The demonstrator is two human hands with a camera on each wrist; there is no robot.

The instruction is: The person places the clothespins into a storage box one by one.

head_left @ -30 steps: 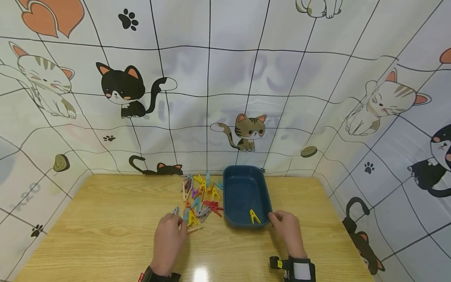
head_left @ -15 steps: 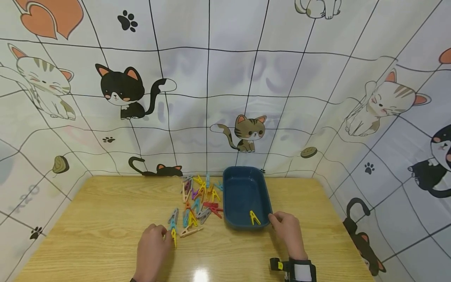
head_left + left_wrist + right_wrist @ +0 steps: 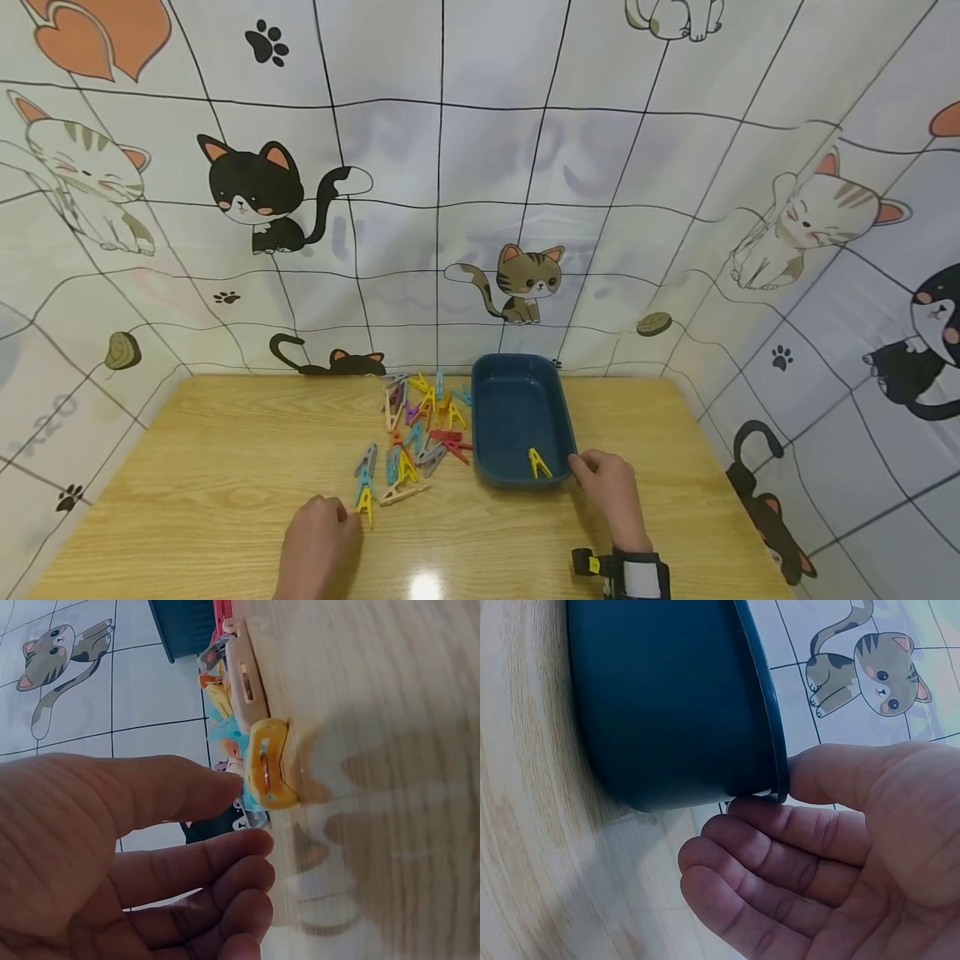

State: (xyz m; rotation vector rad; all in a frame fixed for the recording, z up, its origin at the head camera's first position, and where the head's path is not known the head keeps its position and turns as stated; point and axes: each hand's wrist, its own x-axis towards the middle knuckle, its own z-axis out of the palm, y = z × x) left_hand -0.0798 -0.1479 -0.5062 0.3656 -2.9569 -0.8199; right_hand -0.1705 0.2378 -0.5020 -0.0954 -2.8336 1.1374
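Note:
My left hand (image 3: 315, 542) is beside a yellow clothespin (image 3: 364, 505) at the near left of the pile. In the left wrist view the thumb and loosely bent fingers stand apart with nothing between them; the thumb tip is close to the yellow clothespin (image 3: 266, 765), and contact cannot be told. A light blue clothespin (image 3: 364, 477) and a grey clothespin (image 3: 366, 458) run in a line behind it. With thumb and index finger, my right hand (image 3: 609, 492) pinches the rim of a dark blue plastic tub (image 3: 675, 697) at its near right corner. One yellow clothespin (image 3: 538, 463) lies inside the tub.
Several coloured clothespins (image 3: 416, 437) lie in a loose pile left of the tub. A beige clothespin (image 3: 402, 494) lies at its near edge. The wooden table (image 3: 240, 450) meets a cat-patterned cloth (image 3: 405, 242) at the back and sides.
My left hand has drawn back from the pile, toward the front left, and let the clothespins show in a line. The right hand and tub stay in place.

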